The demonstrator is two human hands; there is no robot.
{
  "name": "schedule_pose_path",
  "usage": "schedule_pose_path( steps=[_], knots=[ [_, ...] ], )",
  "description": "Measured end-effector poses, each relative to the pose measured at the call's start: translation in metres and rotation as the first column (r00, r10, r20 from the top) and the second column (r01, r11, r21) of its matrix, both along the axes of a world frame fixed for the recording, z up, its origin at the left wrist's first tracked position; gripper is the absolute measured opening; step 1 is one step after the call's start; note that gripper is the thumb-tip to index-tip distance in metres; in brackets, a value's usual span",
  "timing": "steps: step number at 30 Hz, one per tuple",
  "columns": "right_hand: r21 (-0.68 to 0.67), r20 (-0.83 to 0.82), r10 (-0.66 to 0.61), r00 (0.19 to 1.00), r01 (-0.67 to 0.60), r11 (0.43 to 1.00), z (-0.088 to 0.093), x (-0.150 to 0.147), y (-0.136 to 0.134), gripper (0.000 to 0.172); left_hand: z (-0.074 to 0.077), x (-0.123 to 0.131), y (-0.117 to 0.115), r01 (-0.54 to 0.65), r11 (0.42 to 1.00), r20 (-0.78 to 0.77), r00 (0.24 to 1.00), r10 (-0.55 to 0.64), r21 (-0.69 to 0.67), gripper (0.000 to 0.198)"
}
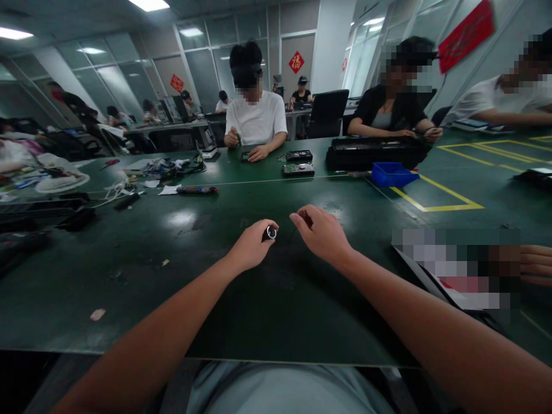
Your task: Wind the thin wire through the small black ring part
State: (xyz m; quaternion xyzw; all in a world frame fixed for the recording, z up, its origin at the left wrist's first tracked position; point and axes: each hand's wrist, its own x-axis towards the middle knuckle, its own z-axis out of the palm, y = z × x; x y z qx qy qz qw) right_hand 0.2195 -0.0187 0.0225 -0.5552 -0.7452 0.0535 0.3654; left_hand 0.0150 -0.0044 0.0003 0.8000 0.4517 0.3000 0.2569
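Over the dark green table (276, 310), my left hand (250, 246) is wrapped round a small dark cylinder (271, 233). A shiny silver ring rims the cylinder's end, which faces me; its kind is not plain. A short gap to the right, my right hand (324, 233) is closed, thumb and fingers curled together. Something small and dark shows between those fingers, too small to name. The two hands are level with each other and do not touch.
Circuit-board drives (298, 169), a blue tray (394, 173) and a long black unit (379, 152) lie farther back. An electric screwdriver (197, 190) and tangled cables (172, 167) are at left. Co-workers sit opposite; another person's hand (536, 264) is at right.
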Motion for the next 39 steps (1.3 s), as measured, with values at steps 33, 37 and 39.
schedule_pose_path(
  steps=[33, 37, 39],
  knots=[
    [0.193, -0.205, 0.254, 0.945, -0.215, 0.957, 0.003, -0.002, -0.016, 0.019, -0.011, -0.013, 0.014, -0.019, 0.979, 0.045, 0.999, 0.01, 0.202, 0.038],
    [0.12, -0.192, 0.264, 0.945, -0.244, 0.962, 0.003, -0.003, -0.014, 0.019, -0.011, -0.014, 0.014, 0.005, 0.979, 0.044, 0.999, -0.014, 0.205, 0.037],
    [0.104, -0.231, 0.239, 0.943, -0.22, 0.97, 0.001, -0.003, -0.013, 0.02, -0.011, -0.014, 0.014, 0.005, 0.979, 0.047, 0.999, -0.014, 0.206, 0.038]
  ],
)
